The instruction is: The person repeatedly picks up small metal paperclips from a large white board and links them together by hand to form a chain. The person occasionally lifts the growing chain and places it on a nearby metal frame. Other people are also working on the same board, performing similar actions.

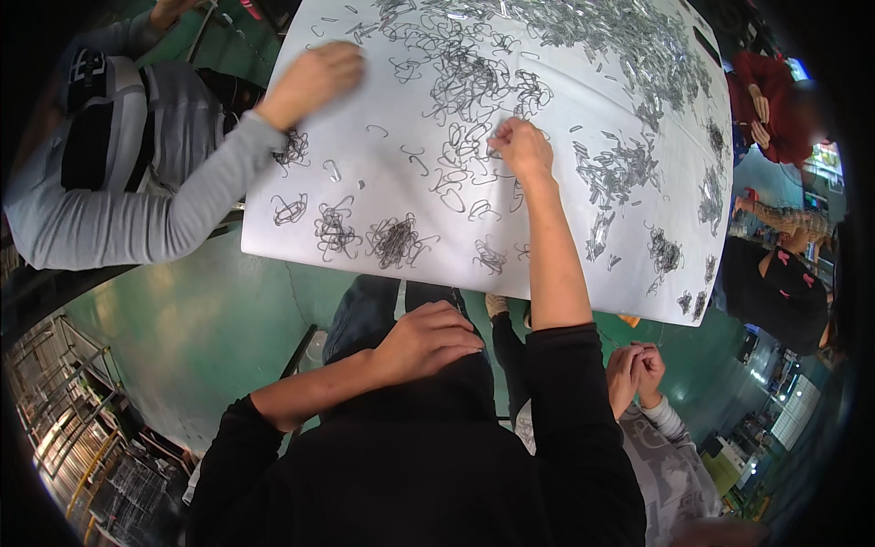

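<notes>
Many wire loops [463, 77], grey strips [618, 170] near right hand [526, 149]; left hand [421, 344] apart; grips unclear.

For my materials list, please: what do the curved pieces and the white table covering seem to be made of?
Curved pieces: probably metal wire, dark grey, finish unclear; they look thin and bent into loops, though plastic is possible.
White table covering: likely paper or plastic sheeting, smooth and matte; a crease-like line shows on it.
</notes>
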`<state>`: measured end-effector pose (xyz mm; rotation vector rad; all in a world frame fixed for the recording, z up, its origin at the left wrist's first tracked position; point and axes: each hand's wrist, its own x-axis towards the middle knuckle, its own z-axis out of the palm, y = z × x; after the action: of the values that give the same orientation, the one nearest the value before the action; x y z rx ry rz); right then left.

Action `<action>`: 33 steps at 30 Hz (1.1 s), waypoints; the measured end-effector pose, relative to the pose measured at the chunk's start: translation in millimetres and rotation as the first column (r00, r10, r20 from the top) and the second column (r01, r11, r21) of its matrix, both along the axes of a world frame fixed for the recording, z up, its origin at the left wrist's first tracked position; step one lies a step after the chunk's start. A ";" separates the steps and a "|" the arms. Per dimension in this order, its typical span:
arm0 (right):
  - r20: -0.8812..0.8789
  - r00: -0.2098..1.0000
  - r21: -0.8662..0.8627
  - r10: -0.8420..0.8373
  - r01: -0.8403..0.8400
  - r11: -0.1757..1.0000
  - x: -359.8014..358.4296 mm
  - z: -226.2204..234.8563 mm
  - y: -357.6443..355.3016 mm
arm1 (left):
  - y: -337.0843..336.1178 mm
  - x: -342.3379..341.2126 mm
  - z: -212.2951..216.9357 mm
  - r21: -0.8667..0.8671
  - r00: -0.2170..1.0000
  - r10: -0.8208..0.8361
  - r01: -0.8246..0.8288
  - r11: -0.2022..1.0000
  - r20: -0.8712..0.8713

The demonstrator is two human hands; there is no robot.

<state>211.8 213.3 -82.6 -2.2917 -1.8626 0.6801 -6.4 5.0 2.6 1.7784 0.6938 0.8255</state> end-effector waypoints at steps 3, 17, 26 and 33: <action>0.153 0.988 -0.129 0.019 0.001 0.992 7.0 6.8 -7.5 | -3.3 -1.3 -1.1 -0.003 1.000 0.007 -0.007 1.000 0.000; 0.173 0.984 0.050 0.035 -0.045 0.998 -70.9 -11.2 2.8 | -15.1 -7.8 -0.2 -0.062 1.000 0.022 -0.022 0.998 -0.001; -0.475 0.853 0.239 -0.216 0.361 0.901 -23.7 25.8 -74.3 | -20.1 -9.1 0.8 -0.051 0.998 -0.011 0.014 0.999 0.066; -0.937 0.238 -0.021 -0.254 0.690 0.724 -42.1 120.4 -239.3 | -19.8 -7.0 1.4 0.006 0.994 -0.066 0.066 0.998 0.086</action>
<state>169.8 -26.0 37.7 -1.4727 -0.5763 1.0002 -13.4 -14.7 4.1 1.7491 0.5749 0.8537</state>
